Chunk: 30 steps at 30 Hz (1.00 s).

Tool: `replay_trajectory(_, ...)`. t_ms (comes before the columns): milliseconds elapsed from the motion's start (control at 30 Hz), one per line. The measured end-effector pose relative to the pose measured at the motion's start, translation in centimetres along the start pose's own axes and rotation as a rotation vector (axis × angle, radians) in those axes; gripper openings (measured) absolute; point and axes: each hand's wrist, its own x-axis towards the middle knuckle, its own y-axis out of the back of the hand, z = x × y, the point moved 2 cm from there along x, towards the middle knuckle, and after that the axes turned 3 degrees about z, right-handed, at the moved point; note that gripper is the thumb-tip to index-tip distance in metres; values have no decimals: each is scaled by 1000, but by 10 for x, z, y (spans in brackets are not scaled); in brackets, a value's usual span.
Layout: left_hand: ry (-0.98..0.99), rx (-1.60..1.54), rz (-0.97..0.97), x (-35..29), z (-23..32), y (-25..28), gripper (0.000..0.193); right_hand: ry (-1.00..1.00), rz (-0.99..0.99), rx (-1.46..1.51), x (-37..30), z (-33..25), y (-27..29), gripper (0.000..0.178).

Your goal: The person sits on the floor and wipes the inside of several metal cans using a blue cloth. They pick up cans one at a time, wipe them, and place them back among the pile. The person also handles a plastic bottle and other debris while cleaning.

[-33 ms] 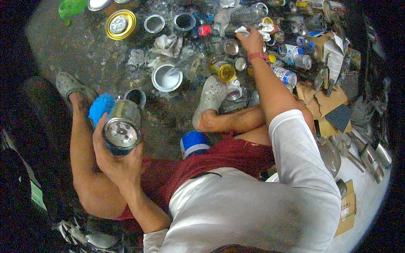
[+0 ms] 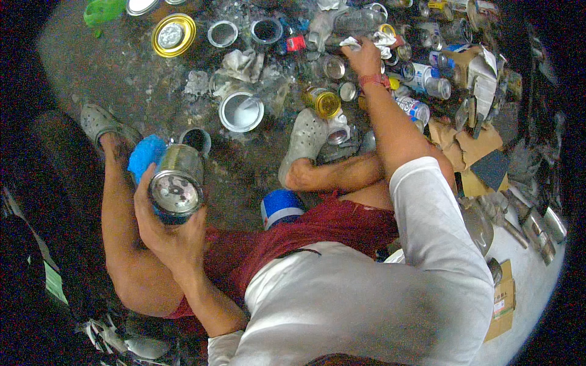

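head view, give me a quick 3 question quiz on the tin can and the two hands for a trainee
1. True or false: the left hand holds the tin can with its flat metal end facing the camera.
2. What is the right hand touching? A) the blue-topped can B) crumpled white paper in the scrap pile C) the green plastic piece
3. Fill in: the gold-rimmed round lid lies on the ground toward the upper ____ of the picture.

Key:
1. True; the fingers wrap around its side in a closed grip.
2. B; the hand rests on the crumpled white paper among cans and bottles.
3. Left.
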Motion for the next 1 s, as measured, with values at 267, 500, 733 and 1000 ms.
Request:
replay_trajectory(267,-2,35,16,0,-1,2,78,42,-75,25,15,6,7,60)
replay_trajectory(500,42,-13,33,4,1,-2,80,123,-5,3,10,-18,11,56)
replay_trajectory(733,13,50,-6,11,7,-4,78,28,308,15,-16,-24,20,47)
replay_trajectory(1000,67,47,-52,16,4,-10,77,-26,599,214,130,9,82,38)
